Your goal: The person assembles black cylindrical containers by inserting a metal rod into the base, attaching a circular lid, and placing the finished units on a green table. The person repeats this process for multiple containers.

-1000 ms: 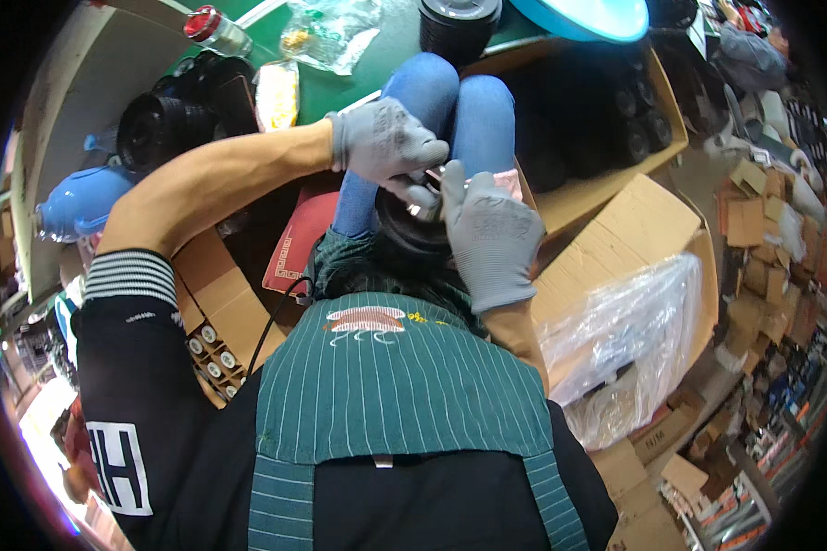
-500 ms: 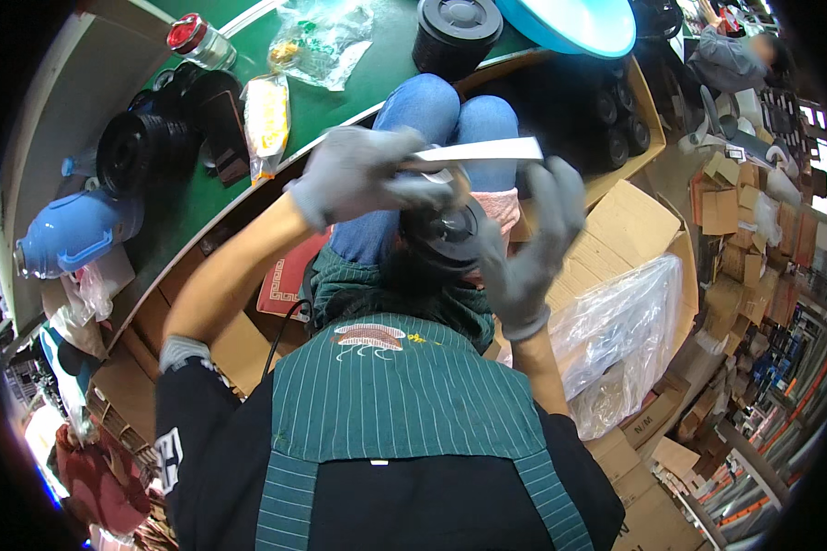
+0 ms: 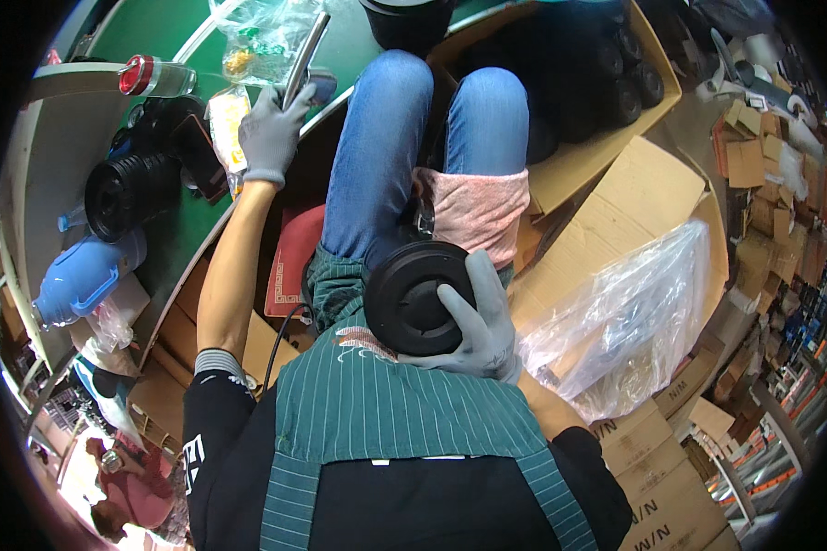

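Note:
My left hand [image 3: 271, 138], in a grey glove, reaches out over the edge of the green table. Its fingers are closed round a long, narrow silvery tool [image 3: 307, 53], which points up and away; its kind is not clear. On my lap sits a round black lidded container [image 3: 409, 298], its ridged top turned up toward me. My right hand [image 3: 482, 326], also gloved, grips the right side of the container, thumb and fingers spread over the lid's rim. A pink cloth [image 3: 478, 211] lies across my right thigh, just beyond it.
On the green table [image 3: 142, 32] are a red-lidded jar [image 3: 156, 76], clear plastic bags, a yellow-and-white packet [image 3: 228, 133], a black tub [image 3: 409, 20] and other black containers. A blue jug [image 3: 87, 275] stands left. At right is an open carton [image 3: 606, 216] with plastic film.
My left hand has moved from above my lap to the table edge, carrying the silvery tool. My right hand has come down and taken hold of the black container, which now sits closer to me.

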The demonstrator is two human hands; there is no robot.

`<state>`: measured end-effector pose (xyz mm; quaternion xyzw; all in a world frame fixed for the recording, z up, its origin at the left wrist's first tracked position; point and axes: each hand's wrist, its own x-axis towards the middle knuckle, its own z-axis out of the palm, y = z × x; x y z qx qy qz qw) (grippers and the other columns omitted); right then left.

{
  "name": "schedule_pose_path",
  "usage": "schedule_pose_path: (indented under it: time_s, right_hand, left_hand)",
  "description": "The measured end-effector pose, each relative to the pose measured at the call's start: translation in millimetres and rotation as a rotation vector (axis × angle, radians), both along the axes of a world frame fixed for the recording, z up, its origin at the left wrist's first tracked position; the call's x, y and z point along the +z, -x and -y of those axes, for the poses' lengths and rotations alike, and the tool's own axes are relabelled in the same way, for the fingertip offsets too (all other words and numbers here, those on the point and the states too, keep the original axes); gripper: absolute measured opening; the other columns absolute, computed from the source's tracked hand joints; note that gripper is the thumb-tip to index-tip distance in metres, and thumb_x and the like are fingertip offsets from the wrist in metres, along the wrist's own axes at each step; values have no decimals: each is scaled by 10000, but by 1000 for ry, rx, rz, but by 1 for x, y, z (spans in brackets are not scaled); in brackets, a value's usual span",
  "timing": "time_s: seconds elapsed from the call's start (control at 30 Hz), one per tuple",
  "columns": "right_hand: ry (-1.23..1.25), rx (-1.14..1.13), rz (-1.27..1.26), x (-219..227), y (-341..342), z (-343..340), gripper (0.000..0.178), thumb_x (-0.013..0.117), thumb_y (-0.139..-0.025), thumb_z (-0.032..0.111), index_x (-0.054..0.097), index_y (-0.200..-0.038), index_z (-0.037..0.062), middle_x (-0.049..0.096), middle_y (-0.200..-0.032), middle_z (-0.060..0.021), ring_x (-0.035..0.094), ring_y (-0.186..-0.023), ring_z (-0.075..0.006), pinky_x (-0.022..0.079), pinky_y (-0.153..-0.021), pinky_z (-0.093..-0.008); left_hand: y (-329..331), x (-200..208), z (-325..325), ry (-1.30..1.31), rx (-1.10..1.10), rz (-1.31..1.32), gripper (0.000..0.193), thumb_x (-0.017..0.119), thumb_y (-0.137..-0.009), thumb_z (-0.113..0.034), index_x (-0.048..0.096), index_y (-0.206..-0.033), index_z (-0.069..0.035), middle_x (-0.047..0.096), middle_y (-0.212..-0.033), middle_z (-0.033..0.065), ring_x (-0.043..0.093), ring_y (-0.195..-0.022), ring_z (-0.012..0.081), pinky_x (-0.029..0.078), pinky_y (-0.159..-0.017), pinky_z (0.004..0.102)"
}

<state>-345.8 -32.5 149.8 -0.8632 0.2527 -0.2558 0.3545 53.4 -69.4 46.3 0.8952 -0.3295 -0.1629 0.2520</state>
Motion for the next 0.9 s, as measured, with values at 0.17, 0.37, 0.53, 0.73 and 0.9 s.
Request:
schedule_pose_path:
  time_s: [0.17, 0.37, 0.53, 0.73, 0.9]
  right_hand:
    - [30, 13, 124, -5, -6, -2, 916, 926, -720, 598, 661, -1421, 71, 536, -1549, -256, 513, -1452, -497, 426, -1220, -601]
    - [79, 24, 183, -5, -8, -3, 875, 929, -720, 580, 684, -1388, 71, 585, -1510, -227, 534, -1445, -472, 427, -1220, -602]
    - [68, -9, 194, -6, -11, -3, 902, 958, -677, 570, 684, -1378, 73, 605, -1495, -219, 548, -1433, -471, 442, -1211, -606]
    - [-18, -9, 185, 15, -20, 46, 836, 1023, -624, 450, 732, -1299, 52, 651, -1439, -191, 556, -1422, -487, 466, -1201, -588]
    - [-607, -509, 715, 41, -26, 106, 778, 927, -832, 488, 676, -1359, -26, 648, -1464, -173, 573, -1432, -354, 448, -1228, -536]
  left_hand:
    - [-9, -24, 36, -83, -50, 198, 641, 708, -928, -711, 723, -1021, -77, 766, -873, 190, 756, -860, 404, 548, -759, 497]
    - [-12, -27, 65, -195, -41, 202, 666, 665, -940, -726, 751, -1206, -121, 785, -1136, 227, 754, -1083, 419, 569, -915, 499]
    - [-11, -27, 68, -230, -94, 196, 727, 626, -960, -734, 702, -1298, -95, 773, -1120, 279, 752, -1091, 446, 571, -917, 539]
    - [-7, 9, 22, -10, -269, 238, 649, 735, -960, -468, 611, -1431, -38, 703, -1265, 320, 708, -1157, 463, 562, -956, 542]
    - [23, 47, -68, 529, -877, 296, 721, 884, -768, -253, 630, -1402, -20, 647, -1403, 263, 627, -1320, 475, 471, -1146, 602]
